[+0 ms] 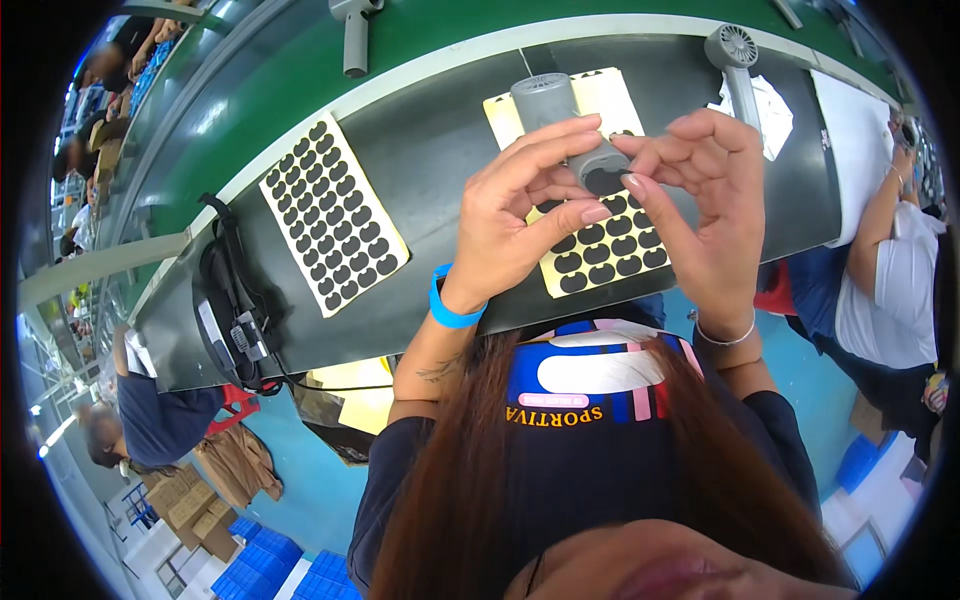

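My left hand [525, 205] is closed around a grey handheld fan [543, 97], whose round head points away from me and whose handle end faces me. A dark, rounded sticker [606, 181] lies over that handle end. With thumb and index finger, my right hand [705, 190] pinches at the sticker's edge; its other fingers are curled. Beneath both hands is a pale yellow sheet [555, 283] bearing rows of black stickers. The palm side of my left hand hides part of the handle.
A second sticker sheet [335, 215] lies to the left on the black table [430, 170]. At the table's left end sits a black strap with a buckle [245, 335]. Another grey fan [738, 65] rests on crumpled white paper [772, 115]. Beyond, a grey fan [355, 35] lies on the green belt [260, 110]. Co-workers sit both sides.
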Motion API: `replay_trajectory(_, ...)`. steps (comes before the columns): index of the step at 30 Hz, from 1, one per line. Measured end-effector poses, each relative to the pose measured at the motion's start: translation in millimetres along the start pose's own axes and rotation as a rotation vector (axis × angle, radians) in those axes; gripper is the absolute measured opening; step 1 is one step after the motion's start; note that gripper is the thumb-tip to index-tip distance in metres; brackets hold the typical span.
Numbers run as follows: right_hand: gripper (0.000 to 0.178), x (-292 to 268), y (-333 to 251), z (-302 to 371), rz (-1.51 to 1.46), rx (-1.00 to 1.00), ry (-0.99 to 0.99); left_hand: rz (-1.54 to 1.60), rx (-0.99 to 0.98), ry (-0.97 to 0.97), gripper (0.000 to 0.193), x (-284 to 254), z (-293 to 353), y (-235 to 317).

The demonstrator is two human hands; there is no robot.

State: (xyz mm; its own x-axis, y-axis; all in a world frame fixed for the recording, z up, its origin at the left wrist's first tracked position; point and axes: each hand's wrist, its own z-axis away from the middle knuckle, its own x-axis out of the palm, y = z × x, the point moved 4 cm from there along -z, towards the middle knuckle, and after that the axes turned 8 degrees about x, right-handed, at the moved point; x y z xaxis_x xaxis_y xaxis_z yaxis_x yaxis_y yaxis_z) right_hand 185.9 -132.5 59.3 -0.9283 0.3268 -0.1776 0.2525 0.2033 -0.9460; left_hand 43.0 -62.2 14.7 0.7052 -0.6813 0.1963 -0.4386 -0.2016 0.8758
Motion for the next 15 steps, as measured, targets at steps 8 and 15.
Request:
replay_trajectory(8,0.04,-1.9,-0.8,-1.6,0.036,0.0,0.019,-0.029,-0.007,-0.006,0.041,1.8,-2.2,-1.7)
replay_trajectory(15,0.043,-2.0,-5.4,-1.5,0.06,0.098,-0.014,-0.049,-0.019,0.012,0.04,1.0,-3.0,-1.4)
